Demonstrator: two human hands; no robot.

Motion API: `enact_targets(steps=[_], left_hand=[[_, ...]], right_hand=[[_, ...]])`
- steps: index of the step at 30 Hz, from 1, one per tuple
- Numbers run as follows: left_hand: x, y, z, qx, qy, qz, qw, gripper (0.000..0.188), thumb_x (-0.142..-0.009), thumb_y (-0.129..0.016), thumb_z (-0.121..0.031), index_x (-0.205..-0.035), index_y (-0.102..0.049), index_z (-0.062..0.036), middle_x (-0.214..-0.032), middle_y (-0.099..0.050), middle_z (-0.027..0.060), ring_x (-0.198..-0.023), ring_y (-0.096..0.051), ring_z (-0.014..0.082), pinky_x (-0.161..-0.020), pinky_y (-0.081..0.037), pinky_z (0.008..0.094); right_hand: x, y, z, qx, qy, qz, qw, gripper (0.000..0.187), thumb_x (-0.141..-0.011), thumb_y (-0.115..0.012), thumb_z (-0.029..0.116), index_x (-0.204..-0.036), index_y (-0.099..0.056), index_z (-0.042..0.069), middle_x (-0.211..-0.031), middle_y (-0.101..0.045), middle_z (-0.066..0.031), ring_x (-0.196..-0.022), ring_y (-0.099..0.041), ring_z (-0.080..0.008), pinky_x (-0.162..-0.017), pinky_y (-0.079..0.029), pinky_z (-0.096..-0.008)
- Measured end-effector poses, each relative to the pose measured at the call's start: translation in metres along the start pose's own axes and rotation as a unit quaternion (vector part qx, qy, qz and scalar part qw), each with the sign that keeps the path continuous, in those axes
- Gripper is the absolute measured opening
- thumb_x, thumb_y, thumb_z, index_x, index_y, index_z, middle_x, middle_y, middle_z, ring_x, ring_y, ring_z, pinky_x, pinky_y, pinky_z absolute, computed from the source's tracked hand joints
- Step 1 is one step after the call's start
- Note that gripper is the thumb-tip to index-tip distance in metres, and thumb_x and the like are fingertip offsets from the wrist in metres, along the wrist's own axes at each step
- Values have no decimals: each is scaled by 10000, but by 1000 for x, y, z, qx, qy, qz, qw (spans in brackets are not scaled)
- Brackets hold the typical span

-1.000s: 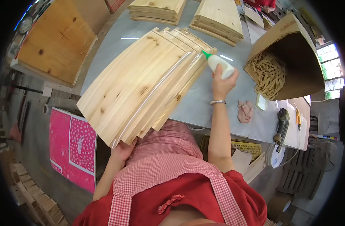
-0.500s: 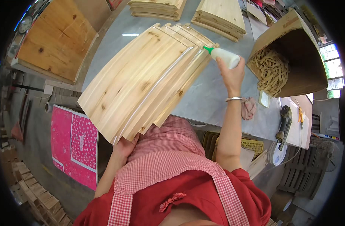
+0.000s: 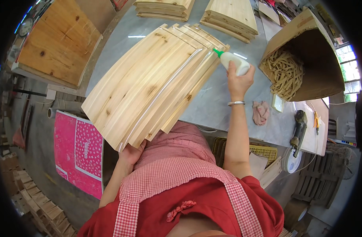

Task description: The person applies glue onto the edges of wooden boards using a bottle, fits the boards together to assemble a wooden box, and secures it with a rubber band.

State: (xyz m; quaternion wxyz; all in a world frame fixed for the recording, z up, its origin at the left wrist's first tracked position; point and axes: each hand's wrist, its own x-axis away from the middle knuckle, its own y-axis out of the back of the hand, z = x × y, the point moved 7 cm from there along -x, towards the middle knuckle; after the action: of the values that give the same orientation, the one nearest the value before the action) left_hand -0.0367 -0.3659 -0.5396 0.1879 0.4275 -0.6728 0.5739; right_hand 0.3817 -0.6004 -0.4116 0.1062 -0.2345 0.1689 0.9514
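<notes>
White bottle [image 3: 235, 63] was gripped in right hand [image 3: 240, 79], green nozzle [image 3: 218, 53] aimed at upper end of wooden boards [image 3: 137, 83] | boards were fanned partly over grey table [image 3: 206, 103], top one marked with a white line [image 3: 186, 64] | left hand [image 3: 131, 154] was tucked under near corner; grip could not be told
</notes>
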Motion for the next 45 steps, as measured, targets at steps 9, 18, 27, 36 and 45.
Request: enact_targets(steps=[9,18,27,36,45], left_hand=[[-4,-4,-3,-8,-4,-10,1000,524,-985,-424,-458,-1333,-459,-68,-1322,-526,150,-1174,-535,315,-928,-512,458],[-1,-3,1,-17,15,-5,1000,502,-947,-512,-459,-1322,-500,-125,-1327,-548,94,-1196,-531,300,-969,-473,451],[2,-5,-4,-8,1,6,1000,503,-961,-500,-458,-1343,-475,-131,-1337,-527,93,-1206,-515,293,-982,-454,474],[0,0,-2,-3,-1,2,1000,513,-959,-501,-467,-1339,-474,-123,-1335,-525,98,-1205,-511,293,-983,-453,467],[-2,0,2,-2,6,6,1000,512,-954,-507,-463,-1323,-481,-109,-1317,-535,93,-1194,-508,280,-987,-444,445]], right_hand=[[-19,-4,23,-97,-151,106,978,527,-775,-808,230,-1103,-489,-31,-910,-660,-161,-620,-665,-170,-489,-548,-294],[-34,1,55,-44,-105,190,975,564,-750,-831,283,-1090,-511,-33,-873,-673,-128,-601,-646,-143,-494,-532,-269],[-59,-9,55,33,-56,158,985,514,-750,-807,368,-955,-587,-49,-767,-693,-141,-551,-669,-167,-508,-524,-303],[-47,-4,28,-52,-114,123,985,517,-773,-802,334,-966,-572,-86,-781,-686,-151,-536,-668,-166,-453,-534,-282],[-40,-1,43,-3,-83,109,991,556,-745,-817,396,-958,-580,-59,-753,-683,-133,-537,-662,-164,-508,-533,-291]])
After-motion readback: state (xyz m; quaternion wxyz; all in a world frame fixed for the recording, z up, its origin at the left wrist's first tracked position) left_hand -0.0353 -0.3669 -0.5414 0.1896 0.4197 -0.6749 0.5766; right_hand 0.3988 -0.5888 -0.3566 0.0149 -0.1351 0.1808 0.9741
